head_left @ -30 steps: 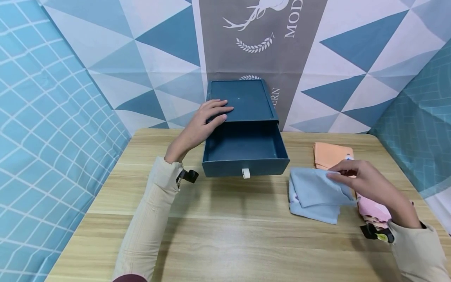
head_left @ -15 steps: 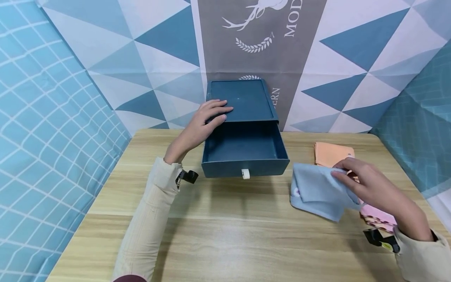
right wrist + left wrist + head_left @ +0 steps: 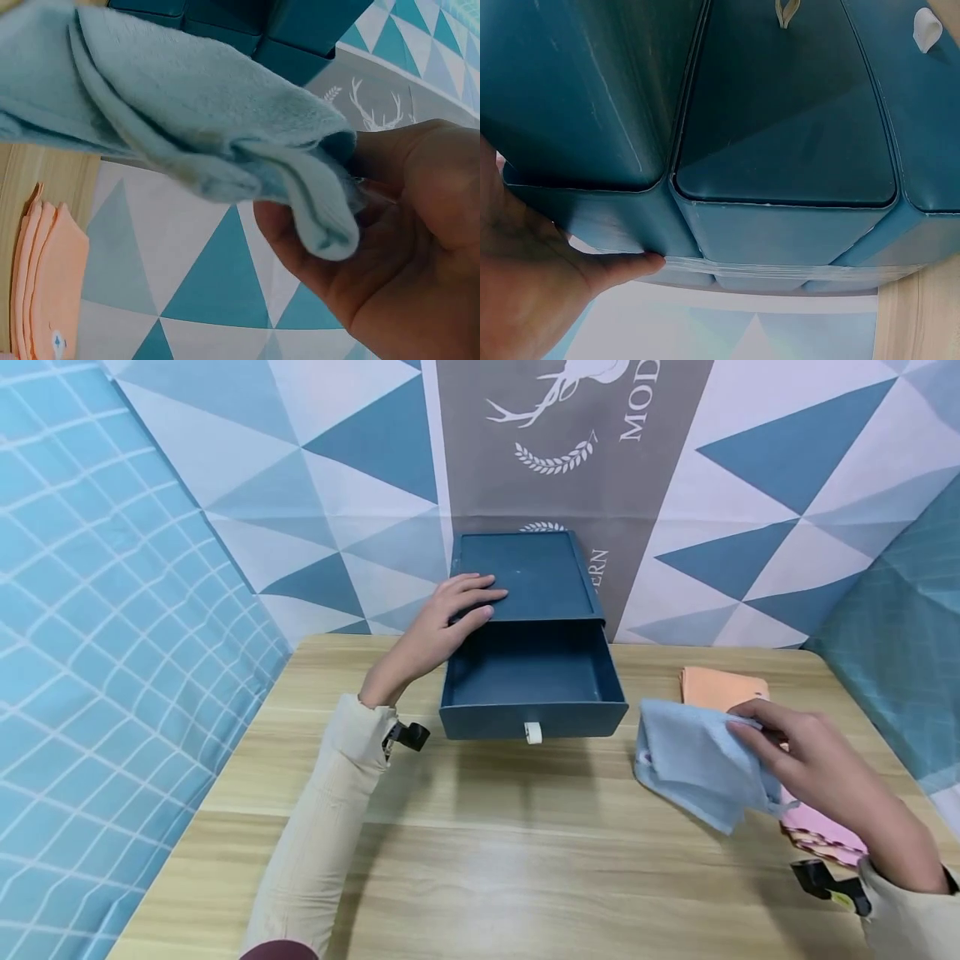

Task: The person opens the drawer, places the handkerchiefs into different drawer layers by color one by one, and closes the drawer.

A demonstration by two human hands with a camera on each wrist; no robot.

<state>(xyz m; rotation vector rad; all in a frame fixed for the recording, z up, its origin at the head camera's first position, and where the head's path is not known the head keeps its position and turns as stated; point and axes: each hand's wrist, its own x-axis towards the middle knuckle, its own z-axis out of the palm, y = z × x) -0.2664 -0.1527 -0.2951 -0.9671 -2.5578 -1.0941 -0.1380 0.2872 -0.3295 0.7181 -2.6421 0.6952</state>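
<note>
On my head feed, the person's right hand (image 3: 812,756) is clamped on the light blue cloth (image 3: 693,758), thumb and fingers pinching it along one edge. The cloth spreads out to the left of that hand, over the near part of the bench (image 3: 487,902), and its free side droops. I take it that the grip sits at the edge so the folded layers hang together, though a pinch there gives little control of the far corner. Whether that corner brushes the bench I can't tell from here.

Just beyond the right hand lies the orange cloth (image 3: 723,687), folded into a flat pad; on my right wrist feed its stacked layers show. The pink cloth (image 3: 821,835), scalloped at the edge, lies on the near side of that hand, partly hidden by the forearm. I'd guess the two are kept there to be within short reach.

The left hand (image 3: 442,625) grips nothing: its fingers are a little apart and lie on the top of the dark blue drawer unit (image 3: 528,578), with the thumb by the front edge. I judge that it is steadying the casing, since the top drawer (image 3: 487,722) stands pulled out just in front of the fingers and shifts weight forward. My left wrist feed shows the lower drawers (image 3: 780,127) pushed in, a fabric pull on each.
</note>
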